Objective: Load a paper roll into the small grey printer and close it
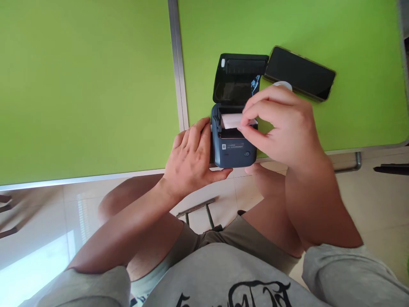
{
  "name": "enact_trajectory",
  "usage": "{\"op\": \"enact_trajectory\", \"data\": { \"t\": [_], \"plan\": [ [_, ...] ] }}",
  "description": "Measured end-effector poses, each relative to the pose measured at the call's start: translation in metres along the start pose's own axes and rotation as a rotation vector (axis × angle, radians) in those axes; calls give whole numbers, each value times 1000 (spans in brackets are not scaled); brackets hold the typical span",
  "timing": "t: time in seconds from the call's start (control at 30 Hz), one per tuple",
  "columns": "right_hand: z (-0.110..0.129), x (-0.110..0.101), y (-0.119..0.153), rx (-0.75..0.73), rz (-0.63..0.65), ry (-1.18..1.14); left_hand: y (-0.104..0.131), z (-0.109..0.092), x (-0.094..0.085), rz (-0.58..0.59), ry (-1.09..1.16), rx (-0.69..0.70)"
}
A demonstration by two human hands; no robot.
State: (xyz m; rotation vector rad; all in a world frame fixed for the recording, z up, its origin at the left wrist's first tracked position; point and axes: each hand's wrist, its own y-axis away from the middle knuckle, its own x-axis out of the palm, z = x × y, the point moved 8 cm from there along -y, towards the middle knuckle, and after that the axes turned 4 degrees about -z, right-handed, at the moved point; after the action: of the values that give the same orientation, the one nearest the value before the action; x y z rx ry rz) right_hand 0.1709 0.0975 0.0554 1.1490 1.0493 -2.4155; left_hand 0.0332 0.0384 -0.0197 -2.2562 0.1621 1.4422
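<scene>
One label printer (234, 151), lid open; left hand (188, 164) flat against its nine o'clock side; right hand (284, 123) apparently pinching white paper (230, 121) inside.

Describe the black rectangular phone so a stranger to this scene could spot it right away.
Find the right section of the bright green table. Beyond the bare right hand, the black rectangular phone lies aslant. It's flat with a thin yellowish rim, unlike the chunky dark-blue plastic device beside it, whose lid stands open.

A black-screened phone (300, 73) lies slanted on the green tabletop (96, 85).
</scene>
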Motion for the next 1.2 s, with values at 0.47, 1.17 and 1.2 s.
{"op": "enact_trajectory", "data": {
  "t": [0.47, 1.17, 1.2],
  "plan": [
    [-15, -20, 5, 204, -168, -284, 3, -3, -1, 12, 37, 55],
    [-53, 9, 34, 621, -242, -524, 3, -2, 1, 36, 13, 49],
    [-56, 14, 39, 649, -189, -490, 3, -2, 1, 28, 14, 47]
  ]
}}
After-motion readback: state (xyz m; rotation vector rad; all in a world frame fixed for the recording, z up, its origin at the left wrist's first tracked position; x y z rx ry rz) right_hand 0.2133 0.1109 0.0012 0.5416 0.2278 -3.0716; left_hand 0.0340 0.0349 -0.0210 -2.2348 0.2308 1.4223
